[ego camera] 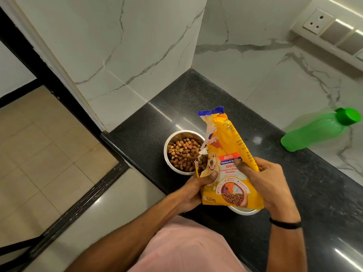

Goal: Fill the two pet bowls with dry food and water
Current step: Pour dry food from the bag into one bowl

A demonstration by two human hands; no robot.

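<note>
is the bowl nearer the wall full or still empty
Filled with food: brown kibble covers the whole bottom of the steel bowl, and the torn mouth of the bag hangs over it.

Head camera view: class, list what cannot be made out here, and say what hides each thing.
1. Second bowl: head view, mostly under the food bag; contents unseen.
2. Green bottle: head view, blurred and translucent; water level unclear.
3. Left hand: head view, its fingers are behind the bag.
</note>
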